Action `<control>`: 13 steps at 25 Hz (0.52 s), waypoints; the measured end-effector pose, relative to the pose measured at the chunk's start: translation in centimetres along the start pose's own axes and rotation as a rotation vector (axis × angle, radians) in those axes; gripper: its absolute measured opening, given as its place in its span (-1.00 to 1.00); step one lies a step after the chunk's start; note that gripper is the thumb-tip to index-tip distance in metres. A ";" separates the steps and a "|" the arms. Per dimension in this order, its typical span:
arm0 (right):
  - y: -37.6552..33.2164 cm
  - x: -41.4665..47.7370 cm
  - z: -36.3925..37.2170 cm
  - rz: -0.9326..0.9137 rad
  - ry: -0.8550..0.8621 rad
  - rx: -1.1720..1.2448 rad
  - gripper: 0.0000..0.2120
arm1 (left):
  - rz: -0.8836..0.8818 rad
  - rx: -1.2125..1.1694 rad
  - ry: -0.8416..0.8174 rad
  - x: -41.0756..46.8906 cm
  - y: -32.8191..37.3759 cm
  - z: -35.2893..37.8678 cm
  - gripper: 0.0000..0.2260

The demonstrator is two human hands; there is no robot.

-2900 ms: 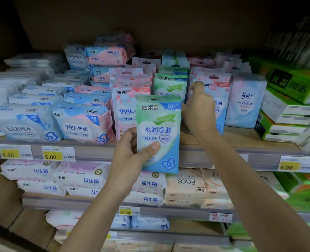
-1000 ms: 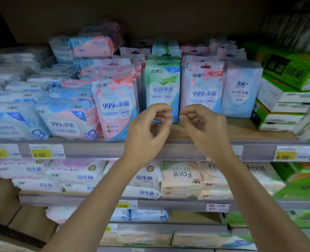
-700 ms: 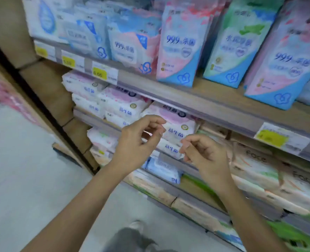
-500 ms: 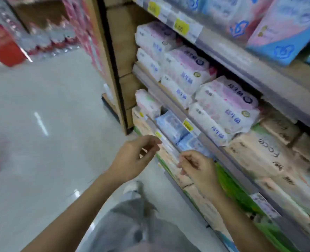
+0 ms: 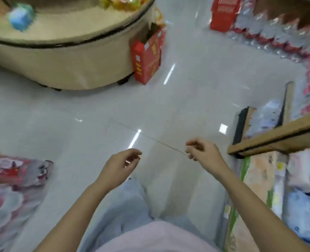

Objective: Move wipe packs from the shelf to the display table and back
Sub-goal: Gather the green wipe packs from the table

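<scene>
My left hand (image 5: 120,165) and my right hand (image 5: 203,151) hang in front of me over the grey floor, fingers loosely curled, holding nothing. The round beige display table (image 5: 63,57) stands ahead at the upper left, with a blurred blue-green wipe pack (image 5: 20,16) lying on its top. The shelf (image 5: 277,137) with wipe packs (image 5: 307,170) is at my right edge, seen only at its lower corner. Both hands are well short of the table and apart from the shelf.
A red carton (image 5: 147,57) leans against the table's right side. Red crates and bottled packs (image 5: 277,30) line the far right aisle. Packaged goods (image 5: 14,179) lie at the lower left. Open grey floor (image 5: 150,106) lies between me and the table.
I put the green wipe pack back on the shelf, let go, then turned left away from it. The view now faces the floor and the display table, both hands lowered.
</scene>
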State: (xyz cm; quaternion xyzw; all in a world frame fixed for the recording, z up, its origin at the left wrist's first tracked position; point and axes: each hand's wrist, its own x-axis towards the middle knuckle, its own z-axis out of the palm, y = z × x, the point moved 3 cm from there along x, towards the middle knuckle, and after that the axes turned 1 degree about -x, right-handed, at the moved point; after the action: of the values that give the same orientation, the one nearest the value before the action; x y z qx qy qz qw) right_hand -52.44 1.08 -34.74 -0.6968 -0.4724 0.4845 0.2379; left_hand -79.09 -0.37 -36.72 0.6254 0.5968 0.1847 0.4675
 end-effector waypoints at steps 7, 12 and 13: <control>-9.9 12.7 12.6 0.007 -0.191 -0.134 -0.88 | -0.188 -0.056 0.180 5.0 -8.3 -15.0 -0.86; -13.6 19.1 17.3 0.042 -0.229 -0.185 -0.87 | -0.230 -0.058 0.318 13.0 -10.2 -26.0 -0.84; -14.3 20.7 18.0 0.045 -0.239 -0.199 -0.88 | -0.238 -0.065 0.347 14.6 -10.7 -27.8 -0.84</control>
State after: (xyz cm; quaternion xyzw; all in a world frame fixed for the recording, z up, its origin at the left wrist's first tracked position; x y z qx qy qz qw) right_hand -73.02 23.53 -40.27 -0.6649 -0.5271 0.5198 0.0989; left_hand -103.95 21.58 -36.31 0.4941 0.7317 0.2523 0.3960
